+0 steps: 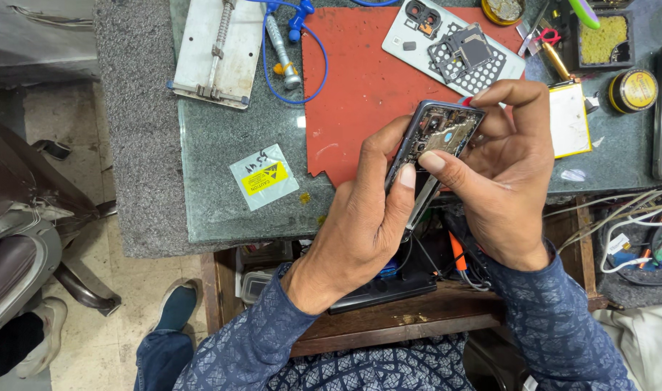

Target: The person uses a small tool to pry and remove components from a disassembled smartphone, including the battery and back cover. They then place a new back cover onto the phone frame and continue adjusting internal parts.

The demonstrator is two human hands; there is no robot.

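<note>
While both hands meet over the near edge of the bench, an opened phone with its back cover off sits between them, tilted, its bare circuit board facing up. The left hand grasps the phone's long edge from about 8 o'clock, thumb laid on the frame. The right hand comes in from 3 o'clock, its fingers curled round the top corner and its thumb pressing on the board's lower part; I judge the step in hand to be working a small part on the exposed board. Whatever follows looks to call for a steady left grip and fine fingertip pressure, since the parts are tiny.

At 12 o'clock from the phone lies a red work mat, and on its far corner the pale back cover with a perforated plate on it. A yellow warning sticker lies at 9 o'clock on the stone bench top, a white flat battery at 3 o'clock.

The phone's lower end is hidden behind the left hand, the board's details are too small to read, and whether the right fingers pinch anything cannot be told.
</note>
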